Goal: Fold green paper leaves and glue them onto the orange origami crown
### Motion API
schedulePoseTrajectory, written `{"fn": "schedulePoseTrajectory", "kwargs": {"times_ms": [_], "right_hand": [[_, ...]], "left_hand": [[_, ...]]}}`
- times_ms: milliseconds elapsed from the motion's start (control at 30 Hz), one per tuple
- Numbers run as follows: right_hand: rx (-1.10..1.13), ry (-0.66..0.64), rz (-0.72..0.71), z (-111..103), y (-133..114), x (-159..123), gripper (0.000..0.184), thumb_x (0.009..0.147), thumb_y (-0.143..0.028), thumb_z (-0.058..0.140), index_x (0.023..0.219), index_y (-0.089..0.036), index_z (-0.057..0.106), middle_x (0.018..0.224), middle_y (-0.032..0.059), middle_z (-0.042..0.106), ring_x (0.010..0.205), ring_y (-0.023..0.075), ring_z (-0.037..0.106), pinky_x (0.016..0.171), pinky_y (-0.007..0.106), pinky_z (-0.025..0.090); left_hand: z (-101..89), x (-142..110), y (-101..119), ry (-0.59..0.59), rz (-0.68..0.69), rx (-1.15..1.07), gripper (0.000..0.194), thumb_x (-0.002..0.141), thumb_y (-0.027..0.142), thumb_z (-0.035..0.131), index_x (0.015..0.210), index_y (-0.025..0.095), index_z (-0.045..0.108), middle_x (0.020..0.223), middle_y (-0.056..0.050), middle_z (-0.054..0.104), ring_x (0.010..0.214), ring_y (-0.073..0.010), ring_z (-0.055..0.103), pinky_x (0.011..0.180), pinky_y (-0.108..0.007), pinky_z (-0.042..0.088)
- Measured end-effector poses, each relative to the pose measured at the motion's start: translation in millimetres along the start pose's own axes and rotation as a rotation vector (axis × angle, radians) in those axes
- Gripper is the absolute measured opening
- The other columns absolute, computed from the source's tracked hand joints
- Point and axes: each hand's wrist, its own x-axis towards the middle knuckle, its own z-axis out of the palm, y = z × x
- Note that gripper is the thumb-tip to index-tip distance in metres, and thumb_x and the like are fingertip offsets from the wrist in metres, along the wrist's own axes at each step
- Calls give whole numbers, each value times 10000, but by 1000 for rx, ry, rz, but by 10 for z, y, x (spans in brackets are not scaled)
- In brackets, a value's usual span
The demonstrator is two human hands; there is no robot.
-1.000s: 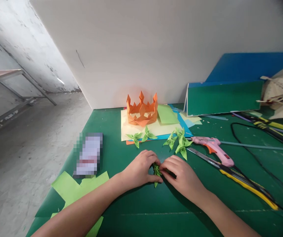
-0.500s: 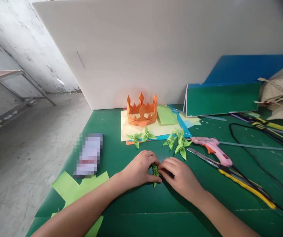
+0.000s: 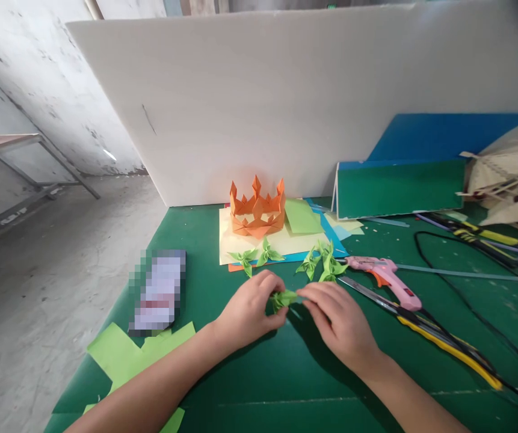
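Note:
My left hand (image 3: 247,310) and my right hand (image 3: 337,316) meet over the green table (image 3: 286,385), both pinching a small folded green paper piece (image 3: 283,297) held between their fingertips. Just beyond lie two finished green paper flowers (image 3: 254,257) on the edge of a cream sheet, and two more green flowers (image 3: 322,263) to their right. An orange paper crown (image 3: 257,207) stands on the stacked coloured sheets (image 3: 286,237) behind them.
A pink glue gun (image 3: 385,275) lies right of the flowers, with a yellow-handled blade (image 3: 425,328) and black cable (image 3: 488,319) beyond. A blurred flat object (image 3: 158,291) and light green paper scraps (image 3: 136,349) lie at left. A white board (image 3: 286,102) backs the table; a green-blue box (image 3: 398,186) stands at right.
The green piece has turned from upright to lying sideways between my fingertips, and both hands have lifted slightly away from me. The view has tilted upward a little.

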Motion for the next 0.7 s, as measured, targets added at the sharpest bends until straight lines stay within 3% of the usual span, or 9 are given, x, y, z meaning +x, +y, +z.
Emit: {"fn": "schedulePoseTrajectory", "kwargs": {"times_ms": [100,200,367,533,700], "right_hand": [[-188,126,66,-178,244,4,226,916,-115,458,1059,-187,618,998,71,662,968,212,582,852,376,463],[-366,119,145,-303,498,-23,256,921,-125,429,1054,-167,644,994,83,672,981,231,587,837,383,465],[-582,3,160,-335,722,-74,203,897,-200,515,1001,-172,688,959,85,661,940,255,569,799,397,444],[-619,-26,156,-318,713,-37,176,893,-193,524,878,-182,698,905,83,631,892,240,542,743,365,417],[-544,17,55,-279,435,47,177,901,-163,516,876,-211,684,929,69,621,893,226,530,766,364,400]], "left_hand": [[-70,60,-113,166,-31,192,155,829,191,581,975,189,530,1027,-72,592,972,-222,549,859,-375,460],[-94,94,-186,290,-110,316,182,847,189,572,1028,198,555,1146,-95,559,1092,-259,514,964,-445,405],[25,58,-104,242,-88,212,160,866,173,549,1017,222,569,1133,-67,559,1097,-236,521,964,-431,405],[156,-6,53,200,-18,24,145,883,180,534,1019,220,565,1110,-69,551,1082,-214,533,958,-407,432],[187,-37,178,190,-31,-151,262,865,283,610,1115,229,552,1178,-92,483,1106,-215,524,955,-387,468]]}}
